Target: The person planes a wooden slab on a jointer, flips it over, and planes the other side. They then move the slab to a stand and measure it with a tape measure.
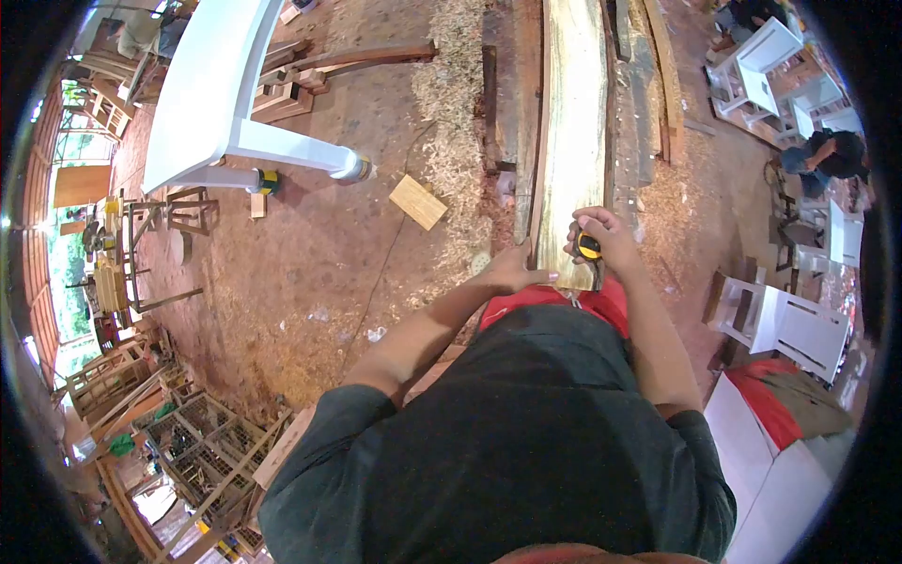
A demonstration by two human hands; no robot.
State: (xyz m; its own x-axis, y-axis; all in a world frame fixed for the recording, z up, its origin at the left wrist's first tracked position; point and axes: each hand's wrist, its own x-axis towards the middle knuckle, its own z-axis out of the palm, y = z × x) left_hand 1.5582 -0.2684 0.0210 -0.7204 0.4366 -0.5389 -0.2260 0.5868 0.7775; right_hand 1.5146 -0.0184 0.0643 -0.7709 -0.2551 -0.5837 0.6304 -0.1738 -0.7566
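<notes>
Plank (575, 113): long, pale timber, extending forward from the person's waist. Probably heavy, stiff, not fragile; best held by both long edges, near mid-length for lifting. Right hand (608, 237): curled around a yellow-and-black tape measure (588, 246) over the near end. Left hand (510, 270): at the near left edge; grip cannot be told.

White-painted table (202, 89) upper left. Rectangular light-wood block (419, 202) on reddish-brown floor (310, 254), near pale wood shavings (449, 94). White slotted-back chair (766, 320), right.
</notes>
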